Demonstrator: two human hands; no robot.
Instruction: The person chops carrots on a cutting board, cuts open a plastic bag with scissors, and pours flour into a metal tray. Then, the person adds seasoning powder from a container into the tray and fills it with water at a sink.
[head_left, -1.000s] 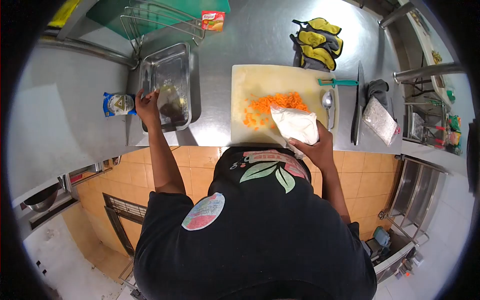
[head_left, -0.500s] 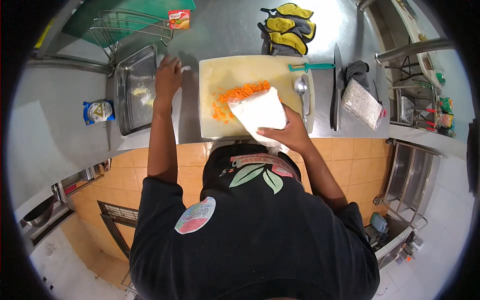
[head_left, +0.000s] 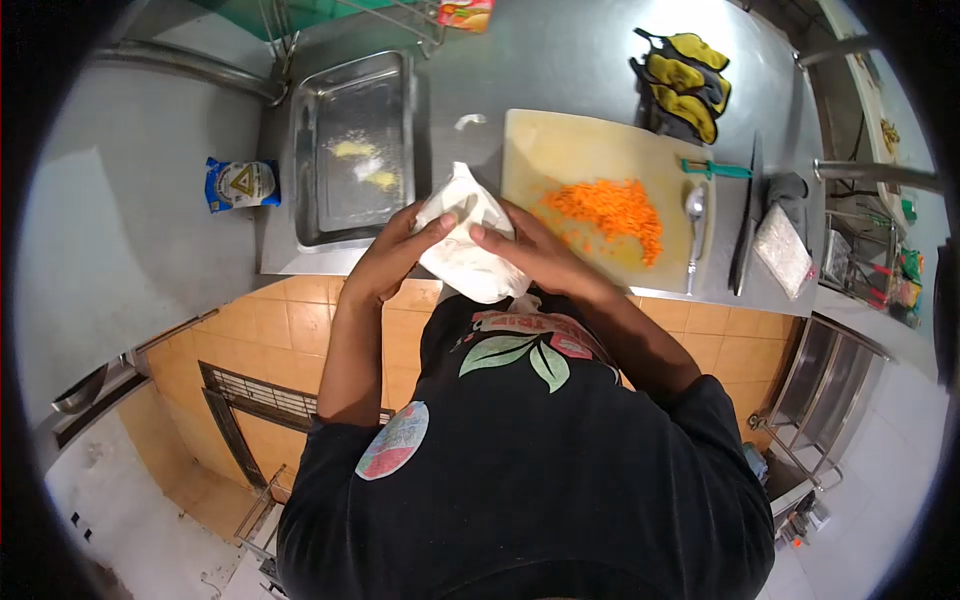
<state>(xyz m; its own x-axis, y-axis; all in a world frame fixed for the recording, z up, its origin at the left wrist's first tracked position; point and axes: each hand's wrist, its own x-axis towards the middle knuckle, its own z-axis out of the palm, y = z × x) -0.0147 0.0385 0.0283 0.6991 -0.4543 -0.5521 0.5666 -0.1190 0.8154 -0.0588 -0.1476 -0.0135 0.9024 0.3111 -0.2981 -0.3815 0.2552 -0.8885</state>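
A white plastic bag with white contents (head_left: pixel 468 262) is held between my two hands at the front edge of the steel counter. My left hand (head_left: pixel 402 250) grips its left side, thumb on top. My right hand (head_left: pixel 525 245) is closed on its right side, thumb also pressing the top. To the left lies a steel tray (head_left: pixel 310 180) with yellowish and white bits at its bottom. On the right, a cutting board (head_left: pixel 540 135) bears chopped carrot (head_left: pixel 615 210), a spoon (head_left: pixel 694 215) and a green-handled peeler (head_left: pixel 718 169).
Right of the board lie a knife (head_left: pixel 745 235), a dark cloth (head_left: pixel 788 193) and a speckled packet (head_left: pixel 783 250). Yellow-and-grey gloves or straps (head_left: pixel 685 80) lie behind. A blue-and-white packet (head_left: pixel 242 184) is left of the tray; a red packet (head_left: pixel 466 13) lies at the back.
My left hand has come from the tray's edge to the bag. My right hand has carried the bag leftward off the board, and both hands now hold it. The view has shifted left.
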